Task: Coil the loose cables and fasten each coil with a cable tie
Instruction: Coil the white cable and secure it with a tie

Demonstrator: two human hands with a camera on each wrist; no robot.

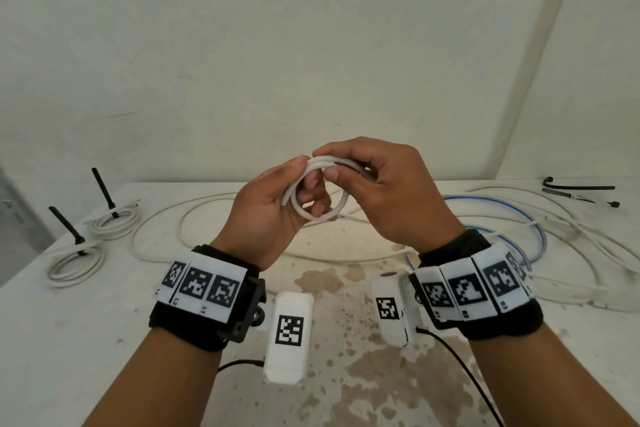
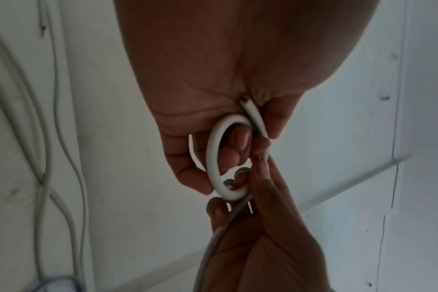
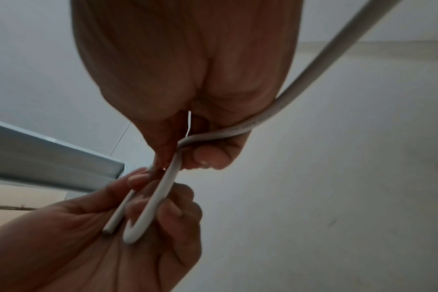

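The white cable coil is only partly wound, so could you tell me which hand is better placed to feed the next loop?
Probably the right hand: the loose run passes through it. The left hand grips the white cable coil.

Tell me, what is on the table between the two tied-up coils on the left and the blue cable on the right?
In the head view, a loose white cable sprawls in a big loop on the table between the tied coils and the blue cable.
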